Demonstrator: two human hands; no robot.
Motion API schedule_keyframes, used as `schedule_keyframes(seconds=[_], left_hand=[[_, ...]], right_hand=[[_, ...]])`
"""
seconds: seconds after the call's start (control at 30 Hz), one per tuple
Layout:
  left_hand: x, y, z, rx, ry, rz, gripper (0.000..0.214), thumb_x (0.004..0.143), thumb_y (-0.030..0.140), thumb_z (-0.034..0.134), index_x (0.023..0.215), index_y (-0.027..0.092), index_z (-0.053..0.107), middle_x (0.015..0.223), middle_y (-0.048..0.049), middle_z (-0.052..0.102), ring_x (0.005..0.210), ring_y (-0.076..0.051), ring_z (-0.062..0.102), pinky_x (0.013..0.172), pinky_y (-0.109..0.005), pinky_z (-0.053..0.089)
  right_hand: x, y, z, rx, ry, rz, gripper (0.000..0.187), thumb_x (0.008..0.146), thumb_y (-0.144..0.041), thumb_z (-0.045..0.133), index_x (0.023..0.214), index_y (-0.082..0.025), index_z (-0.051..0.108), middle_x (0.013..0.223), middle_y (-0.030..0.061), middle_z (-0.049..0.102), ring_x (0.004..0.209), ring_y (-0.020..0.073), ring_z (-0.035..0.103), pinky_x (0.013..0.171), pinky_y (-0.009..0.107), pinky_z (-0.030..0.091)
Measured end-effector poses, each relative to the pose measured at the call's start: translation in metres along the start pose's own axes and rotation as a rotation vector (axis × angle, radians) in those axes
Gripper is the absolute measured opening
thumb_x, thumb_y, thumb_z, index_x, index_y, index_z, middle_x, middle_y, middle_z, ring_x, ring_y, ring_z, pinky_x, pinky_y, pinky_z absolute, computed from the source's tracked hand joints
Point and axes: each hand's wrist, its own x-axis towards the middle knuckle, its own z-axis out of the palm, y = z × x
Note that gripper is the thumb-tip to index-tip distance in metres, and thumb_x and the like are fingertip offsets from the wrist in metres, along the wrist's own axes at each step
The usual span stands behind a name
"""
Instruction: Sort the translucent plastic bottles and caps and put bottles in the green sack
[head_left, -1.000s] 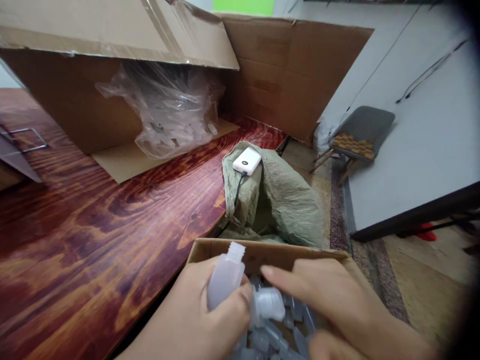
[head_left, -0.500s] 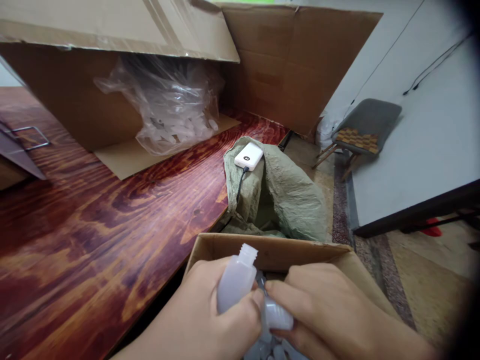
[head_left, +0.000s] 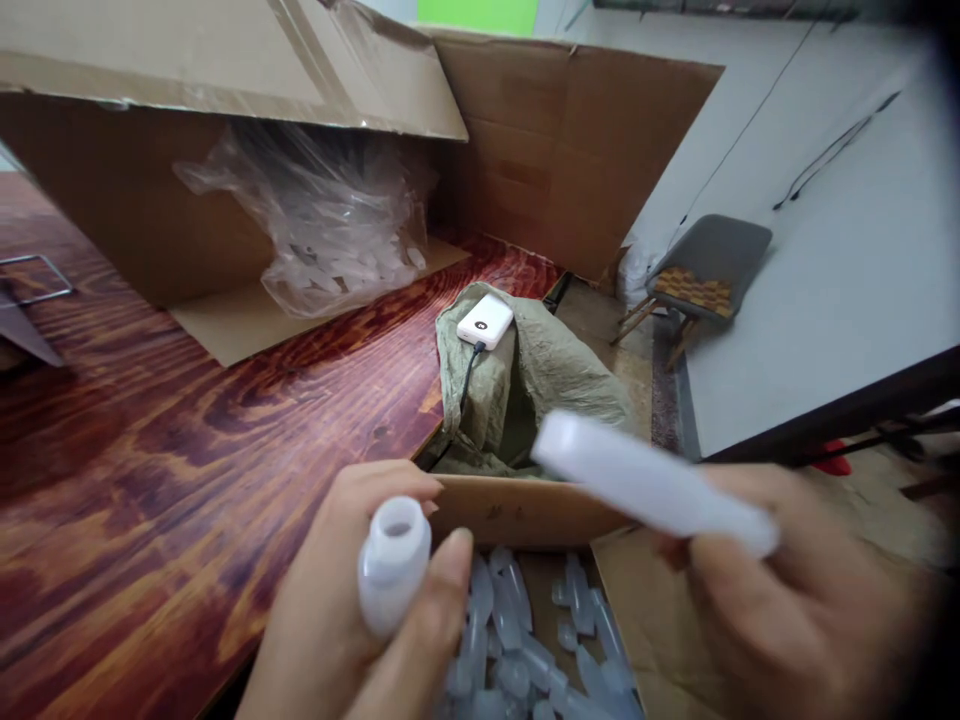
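the left hand (head_left: 352,620) has its fingers closed around a small translucent white bottle (head_left: 393,562), its open threaded neck up, over the near edge of the table (head_left: 187,440). the right hand (head_left: 780,600) pinches a long, blurred white cap (head_left: 645,485) above the cardboard box (head_left: 517,510) of similar clear pieces.

L hand (head_left: 352,610) & R hand (head_left: 780,590) both curled closed, raised, well apart.
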Motion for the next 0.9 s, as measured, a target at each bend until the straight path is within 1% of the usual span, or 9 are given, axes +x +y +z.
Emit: schedule_keyframes(seconds=[0.07, 0.13, 0.2, 0.27, 0.33, 0.43, 0.57, 0.7, 0.9], left_hand=[[0.004, -0.003, 0.0, -0.005, -0.032, -0.01, 0.015, 0.088, 0.036, 0.052, 0.097, 0.024, 0.053, 0.08, 0.0013, 0.063, 0.07, -0.015, 0.061, 0.059, -0.021, 0.051], [0.005, -0.004, 0.001, -0.036, -0.139, -0.043, 0.016, 0.089, 0.038, 0.051, 0.095, 0.024, 0.053, 0.07, 0.0037, 0.06, 0.056, -0.012, 0.056, 0.047, -0.019, 0.046], [0.004, -0.002, 0.002, -0.09, -0.251, -0.099, 0.018, 0.09, 0.041, 0.05, 0.096, 0.024, 0.05, 0.066, 0.0046, 0.059, 0.052, -0.012, 0.055, 0.044, -0.019, 0.043], [0.004, -0.001, 0.003, -0.136, -0.342, -0.158, 0.021, 0.09, 0.044, 0.05, 0.095, 0.024, 0.047, 0.067, 0.0045, 0.058, 0.053, -0.012, 0.054, 0.044, -0.019, 0.042], [0.005, 0.0, 0.004, -0.156, -0.404, -0.182, 0.023, 0.09, 0.046, 0.049, 0.091, 0.023, 0.045, 0.07, 0.0031, 0.059, 0.058, -0.013, 0.055, 0.048, -0.02, 0.043], [0.007, 0.001, 0.004, -0.162, -0.455, -0.18, 0.027, 0.092, 0.049, 0.044, 0.087, 0.022, 0.045, 0.073, 0.0013, 0.059, 0.065, -0.014, 0.056, 0.055, -0.023, 0.044], [0.012, 0.003, 0.003, -0.211, -0.52, -0.212, 0.027, 0.093, 0.048, 0.045, 0.093, 0.022, 0.052, 0.076, -0.0001, 0.062, 0.08, -0.018, 0.061, 0.063, -0.024, 0.044], [0.015, 0.005, 0.002, -0.279, -0.551, -0.191, 0.025, 0.092, 0.045, 0.049, 0.096, 0.022, 0.058, 0.076, 0.0006, 0.061, 0.082, -0.018, 0.06, 0.067, -0.023, 0.046], [0.013, 0.003, 0.002, -0.27, -0.52, -0.188, 0.024, 0.093, 0.043, 0.048, 0.1, 0.023, 0.06, 0.088, 0.0004, 0.065, 0.077, -0.016, 0.058, 0.069, -0.023, 0.046]], right_hand=[[0.014, 0.011, 0.004, -0.098, 0.167, 0.195, 0.023, 0.084, -0.046, 0.056, 0.087, -0.023, 0.057, 0.059, -0.0018, 0.054, 0.05, 0.0138, 0.049, 0.048, 0.026, 0.039], [0.031, 0.024, 0.014, 0.066, 0.071, 0.35, 0.029, 0.078, -0.046, 0.064, 0.094, -0.022, 0.058, 0.066, -0.0016, 0.056, 0.059, 0.0137, 0.052, 0.051, 0.024, 0.041], [0.045, 0.035, 0.026, 0.507, -0.185, 0.589, 0.032, 0.075, -0.036, 0.068, 0.1, -0.02, 0.056, 0.064, -0.004, 0.051, 0.054, 0.0103, 0.046, 0.042, 0.019, 0.036], [0.053, 0.042, 0.032, 0.938, -0.311, 0.794, 0.031, 0.072, -0.023, 0.07, 0.098, -0.017, 0.055, 0.066, -0.0046, 0.049, 0.051, 0.0066, 0.043, 0.035, 0.014, 0.03], [0.055, 0.042, 0.032, 1.227, -0.338, 0.938, 0.033, 0.066, -0.012, 0.072, 0.095, -0.014, 0.055, 0.072, -0.0028, 0.051, 0.054, 0.0044, 0.046, 0.035, 0.01, 0.031], [0.049, 0.036, 0.028, 1.36, -0.395, 1.069, 0.038, 0.062, -0.002, 0.073, 0.095, -0.013, 0.057, 0.082, 0.002, 0.059, 0.061, 0.0052, 0.056, 0.039, 0.007, 0.04], [0.034, 0.021, 0.03, 1.265, -0.617, 0.961, 0.017, 0.08, -0.023, 0.07, 0.087, -0.015, 0.057, 0.079, 0.0013, 0.064, 0.046, 0.0016, 0.051, 0.034, 0.006, 0.036], [0.024, 0.012, 0.037, 1.108, -0.877, 0.713, 0.034, 0.09, -0.044, 0.058, 0.081, -0.012, 0.059, 0.072, 0.002, 0.063, 0.04, -0.0006, 0.042, 0.033, 0.007, 0.03], [0.021, 0.014, 0.04, 0.975, -0.875, 0.643, 0.03, 0.089, -0.03, 0.063, 0.112, -0.012, 0.06, 0.076, 0.0004, 0.062, 0.06, 0.0034, 0.055, 0.054, 0.01, 0.043]])
